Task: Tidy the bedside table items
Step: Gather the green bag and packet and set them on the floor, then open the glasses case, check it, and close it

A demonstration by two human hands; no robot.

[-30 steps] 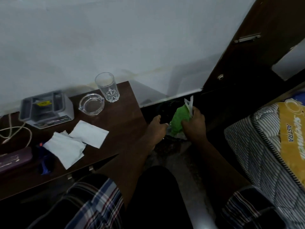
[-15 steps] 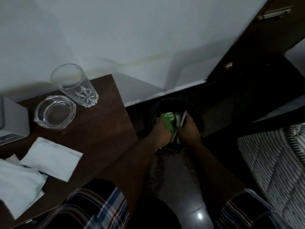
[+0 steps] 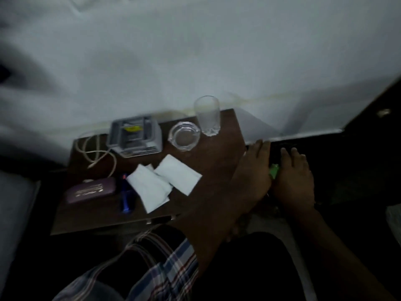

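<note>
Both hands now beside dark table.

Dim bedroom in a home. Small dark wood bedside tabletop against a plain white wall, carrying a drinking glass, glass ashtray, folded tissues, a charging cable and a purple case.

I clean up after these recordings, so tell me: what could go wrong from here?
The drinking glass stands at the bedside table corner nearest the left hand; a returning arm might topple it. The green wrapper, pressed between both hands, right hand, over a dark spot, may land on the floor.
</note>
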